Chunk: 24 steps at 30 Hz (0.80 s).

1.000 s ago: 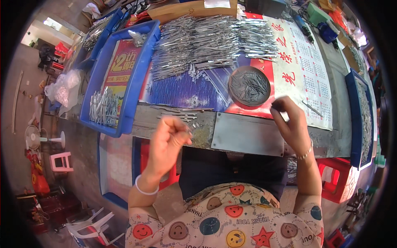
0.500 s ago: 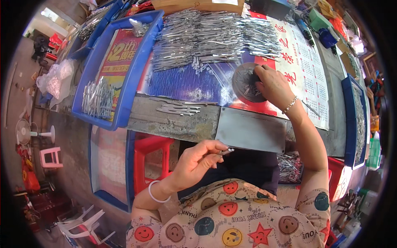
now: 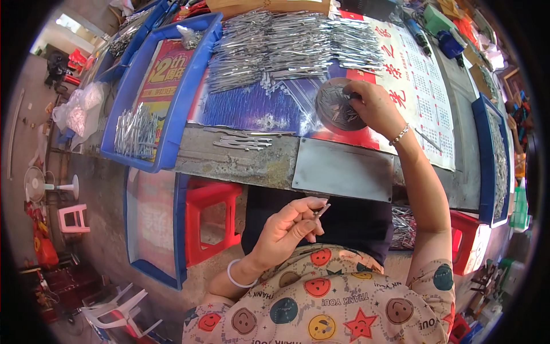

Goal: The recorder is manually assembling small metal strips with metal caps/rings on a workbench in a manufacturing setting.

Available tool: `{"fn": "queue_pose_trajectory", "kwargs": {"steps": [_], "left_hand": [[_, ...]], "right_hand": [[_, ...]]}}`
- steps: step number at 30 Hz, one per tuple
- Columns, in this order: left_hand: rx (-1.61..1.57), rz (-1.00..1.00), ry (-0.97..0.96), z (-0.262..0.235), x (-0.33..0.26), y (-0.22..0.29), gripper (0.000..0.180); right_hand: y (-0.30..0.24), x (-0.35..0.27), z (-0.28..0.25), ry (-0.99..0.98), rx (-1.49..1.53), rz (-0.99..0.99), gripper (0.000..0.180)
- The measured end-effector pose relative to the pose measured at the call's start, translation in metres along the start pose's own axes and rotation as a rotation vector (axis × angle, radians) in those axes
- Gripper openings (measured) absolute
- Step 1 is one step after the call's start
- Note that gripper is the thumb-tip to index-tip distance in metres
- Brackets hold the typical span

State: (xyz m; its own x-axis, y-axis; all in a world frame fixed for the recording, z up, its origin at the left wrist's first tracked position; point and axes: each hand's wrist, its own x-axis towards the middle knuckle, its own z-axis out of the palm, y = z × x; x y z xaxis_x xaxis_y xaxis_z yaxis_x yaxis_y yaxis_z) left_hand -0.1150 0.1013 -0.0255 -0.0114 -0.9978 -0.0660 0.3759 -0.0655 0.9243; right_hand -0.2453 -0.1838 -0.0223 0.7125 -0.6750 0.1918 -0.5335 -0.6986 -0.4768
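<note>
Keep your right hand (image 3: 371, 104) light as its fingertips pick among the small metal pieces in the round dish (image 3: 337, 106) on the worktop (image 3: 240, 163), arm stretched forward. Your left hand (image 3: 288, 228), drawn back over your lap, pinches 1 thin metal piece (image 3: 321, 211); hold it steady.

You have two red stools (image 3: 209, 221) (image 3: 470, 241), one round dish (image 3: 338, 106), one fan (image 3: 40, 186), and one grey plate (image 3: 342, 170).
</note>
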Motion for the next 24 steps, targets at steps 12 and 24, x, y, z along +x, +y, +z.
{"fn": "queue_pose_trajectory", "kwargs": {"steps": [12, 24], "left_hand": [[-0.094, -0.037, 0.030, 0.010, 0.001, -0.004, 0.032], [-0.044, -0.033, 0.002, 0.016, 0.010, -0.006, 0.031]], "right_hand": [[0.004, -0.009, -0.010, -0.050, 0.765, 0.268, 0.029], [0.011, -0.015, -0.013, -0.072, 1.043, 0.393, 0.027]]}}
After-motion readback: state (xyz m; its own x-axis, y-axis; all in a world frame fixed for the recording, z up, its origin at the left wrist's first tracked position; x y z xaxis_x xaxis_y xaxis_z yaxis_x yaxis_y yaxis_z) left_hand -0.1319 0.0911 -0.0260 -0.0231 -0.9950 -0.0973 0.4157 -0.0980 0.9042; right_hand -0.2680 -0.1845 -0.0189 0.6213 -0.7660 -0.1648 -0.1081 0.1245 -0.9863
